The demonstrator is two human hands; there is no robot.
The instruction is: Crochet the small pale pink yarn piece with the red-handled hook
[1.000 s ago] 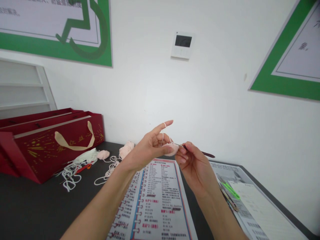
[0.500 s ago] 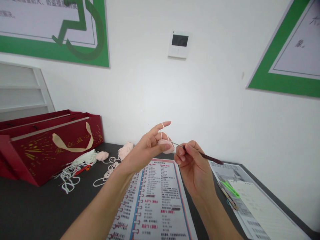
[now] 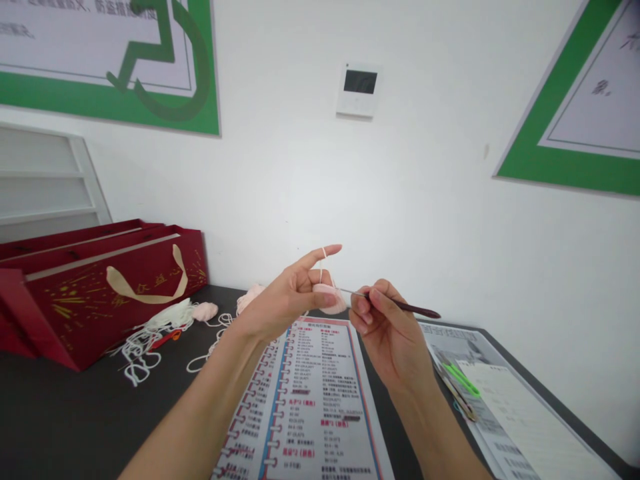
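My left hand (image 3: 300, 290) pinches a small pale pink crochet piece (image 3: 334, 301) between thumb and fingers. A strand of yarn (image 3: 321, 267) runs from the piece up around the raised index finger. In my right hand (image 3: 387, 327) is a crochet hook (image 3: 417, 309) with a dark brown handle, gripped between thumb and fingers. Its thin metal shaft points left and meets the upper edge of the pink piece; the hook's tip is hidden there. Both hands are above a spiral-bound book (image 3: 320, 400) of printed rows that lies open on the dark table.
Red gift bags (image 3: 125, 287) stand at the left. Near them lie white yarn (image 3: 145, 343), a small pink piece (image 3: 205, 311) and a pink yarn ball (image 3: 250, 298). At the right are papers (image 3: 530, 407), a bright green clip-like item (image 3: 461, 379) and a slim metallic tool (image 3: 457, 395).
The pink piece has tilted and shifted slightly left and down in my left hand. The hook has moved a little left with it, its handle end slightly lower.
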